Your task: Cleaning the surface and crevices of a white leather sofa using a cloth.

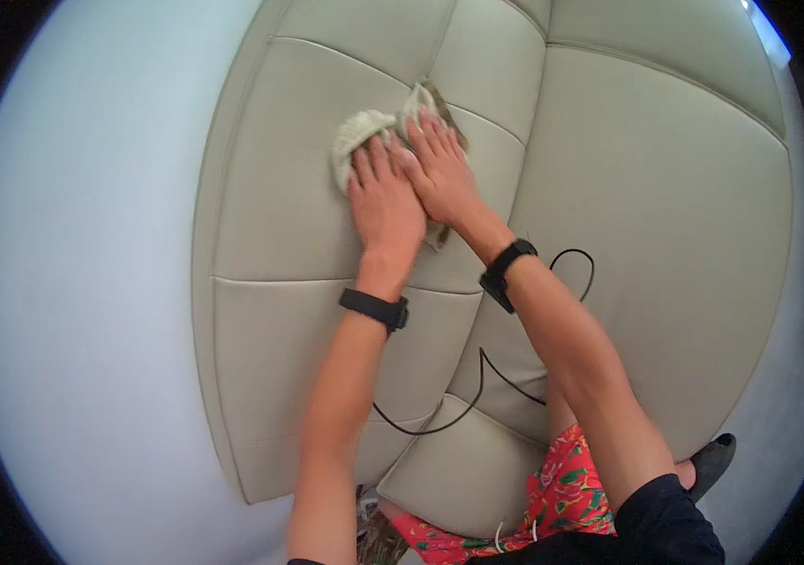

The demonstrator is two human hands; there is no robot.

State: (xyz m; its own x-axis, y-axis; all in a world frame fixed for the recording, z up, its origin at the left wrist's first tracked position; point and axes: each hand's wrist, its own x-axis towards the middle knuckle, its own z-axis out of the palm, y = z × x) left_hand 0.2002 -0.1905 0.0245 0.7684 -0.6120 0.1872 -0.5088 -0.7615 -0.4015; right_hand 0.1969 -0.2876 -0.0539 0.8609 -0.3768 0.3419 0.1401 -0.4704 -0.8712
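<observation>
Both hands press side by side on a crumpled cream and brown cloth (361,130), which lies against the beige upholstered backrest of a sofa (289,212). My left hand (389,201) is flat on the cloth's left part, its fingers a little spread. Close beside it, my right hand (440,169) rests on the upper right part, its thumb touching or overlapping the left hand. Part of the cloth is hidden under the palms, and its lower end shows beneath the right hand. Each wrist wears a black band.
The sofa seat (656,233) spreads to the right. A thin black cable (481,374) loops over the sofa below the arms. A padded armrest (465,466) is near my legs. A pale wall (91,282) stands on the left, and a dark shoe (712,466) is at lower right.
</observation>
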